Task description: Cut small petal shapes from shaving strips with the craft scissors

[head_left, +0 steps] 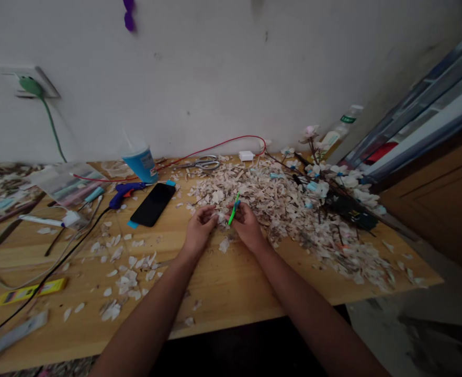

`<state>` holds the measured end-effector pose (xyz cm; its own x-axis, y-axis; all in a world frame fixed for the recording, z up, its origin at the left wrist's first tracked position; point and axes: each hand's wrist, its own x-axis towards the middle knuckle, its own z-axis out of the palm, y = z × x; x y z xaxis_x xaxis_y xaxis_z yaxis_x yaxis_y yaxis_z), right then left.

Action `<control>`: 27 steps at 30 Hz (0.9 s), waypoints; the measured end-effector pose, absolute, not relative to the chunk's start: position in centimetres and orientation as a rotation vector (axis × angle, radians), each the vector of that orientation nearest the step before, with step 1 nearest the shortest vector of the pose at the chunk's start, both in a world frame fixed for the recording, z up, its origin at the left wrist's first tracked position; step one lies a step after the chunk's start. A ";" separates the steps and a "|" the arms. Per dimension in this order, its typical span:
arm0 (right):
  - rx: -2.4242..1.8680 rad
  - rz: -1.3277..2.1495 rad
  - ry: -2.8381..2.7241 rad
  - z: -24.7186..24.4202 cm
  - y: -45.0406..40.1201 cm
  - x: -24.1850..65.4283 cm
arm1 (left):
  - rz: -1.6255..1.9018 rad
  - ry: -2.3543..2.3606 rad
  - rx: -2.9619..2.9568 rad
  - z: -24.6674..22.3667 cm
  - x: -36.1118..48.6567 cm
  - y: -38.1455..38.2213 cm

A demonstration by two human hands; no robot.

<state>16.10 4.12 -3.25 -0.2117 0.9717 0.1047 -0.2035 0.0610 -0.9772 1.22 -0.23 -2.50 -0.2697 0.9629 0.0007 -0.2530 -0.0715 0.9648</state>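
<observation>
Over the wooden table (223,283), my left hand (201,226) is closed, with its fingertips pinched on a small pale petal piece (218,215). My right hand (245,222), close beside it, grips a bright green tool (234,208) with a blue part; it looks like small scissors or tweezers, but its exact shape is unclear. A large heap of dry pale petals (262,188) lies behind and to the right of both hands. A loose petal cluster (224,244) rests on the wood just below them.
A phone (154,204), blue glue gun (126,193), blue cup (141,165) and metal scissors (205,163) lie left and back. Flower branches (333,183) and a bottle (338,133) stand right. A yellow cutter (30,291) and cables are at far left.
</observation>
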 end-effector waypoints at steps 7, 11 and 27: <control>-0.860 1.407 -1.274 -3.4 4.2 16.0 | 1.568 1.070 0.700 -2.4 1.7 -0.6; -0.851 1.400 -1.282 -3.4 4.0 16.1 | 1.571 1.101 0.624 -2.6 1.8 -0.6; -0.937 1.209 -1.416 -4.5 3.7 16.0 | 1.547 1.500 1.031 -3.1 2.1 -1.1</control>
<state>16.05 3.72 -4.49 -0.1899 0.9606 0.2028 -0.0500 0.1968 -0.9792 2.10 -1.13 -3.06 -0.4075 0.9116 0.0544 0.0260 -0.0479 0.9985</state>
